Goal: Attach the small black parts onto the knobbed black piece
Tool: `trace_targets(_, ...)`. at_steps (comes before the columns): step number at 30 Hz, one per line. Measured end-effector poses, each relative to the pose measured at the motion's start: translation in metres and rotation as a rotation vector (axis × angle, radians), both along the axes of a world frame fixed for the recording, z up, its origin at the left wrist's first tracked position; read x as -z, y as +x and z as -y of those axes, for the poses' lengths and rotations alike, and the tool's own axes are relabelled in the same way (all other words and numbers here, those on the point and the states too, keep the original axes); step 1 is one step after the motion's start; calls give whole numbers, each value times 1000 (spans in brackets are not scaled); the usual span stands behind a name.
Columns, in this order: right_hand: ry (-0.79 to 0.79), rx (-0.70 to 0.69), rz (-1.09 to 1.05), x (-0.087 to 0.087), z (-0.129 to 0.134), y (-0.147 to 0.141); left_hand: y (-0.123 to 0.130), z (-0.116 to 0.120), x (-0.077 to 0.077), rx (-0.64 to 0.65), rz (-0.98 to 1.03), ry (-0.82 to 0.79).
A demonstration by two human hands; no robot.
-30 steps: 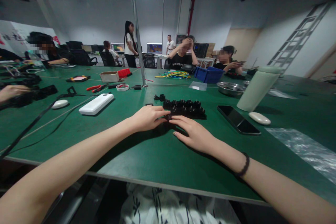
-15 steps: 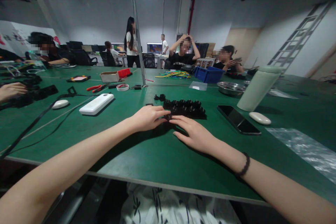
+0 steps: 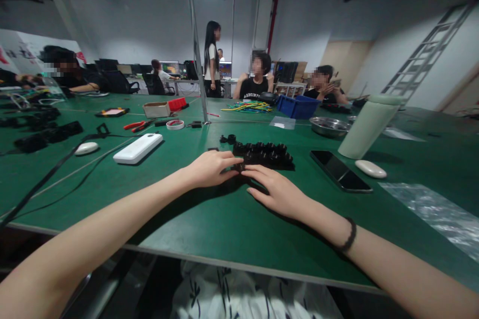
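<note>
My left hand (image 3: 211, 168) rests on the green table (image 3: 209, 224), its thumb and fingers closed on a small black part (image 3: 239, 166) at the near left end of a group of black parts. My right hand (image 3: 275, 188) lies palm down with fingers stretched out; its fingertips touch the same small part from the right. Just beyond both hands sit rows of black parts (image 3: 264, 153) with round knobs on top. A separate black piece (image 3: 228, 138) lies behind them to the left. My fingers partly hide the small part, so its exact kind cannot be made out.
Left of my hands lie a white power bank (image 3: 138, 148), red-handled pliers (image 3: 136, 125) and a tape roll (image 3: 175, 124). On the right are a phone (image 3: 340, 170), a pale green tumbler (image 3: 368, 127) and a metal bowl (image 3: 329, 126). A metal pole (image 3: 198, 45) rises from the table.
My hands have hardly moved. The other person's hand at the far left has left the view. The standing person has shifted right, and the seated person opposite has lowered their arms.
</note>
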State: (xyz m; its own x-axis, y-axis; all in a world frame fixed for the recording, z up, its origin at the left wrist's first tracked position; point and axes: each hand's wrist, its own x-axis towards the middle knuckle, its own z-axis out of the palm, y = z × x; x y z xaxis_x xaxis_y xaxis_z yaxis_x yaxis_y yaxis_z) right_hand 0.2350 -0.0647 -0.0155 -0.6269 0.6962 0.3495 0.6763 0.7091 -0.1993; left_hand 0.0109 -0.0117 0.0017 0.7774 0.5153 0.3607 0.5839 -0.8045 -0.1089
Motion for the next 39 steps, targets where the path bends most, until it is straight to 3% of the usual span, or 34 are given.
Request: trace_targets(39,-4,-3,-24,0,0,1,1,2,-2,-26,-18,-40)
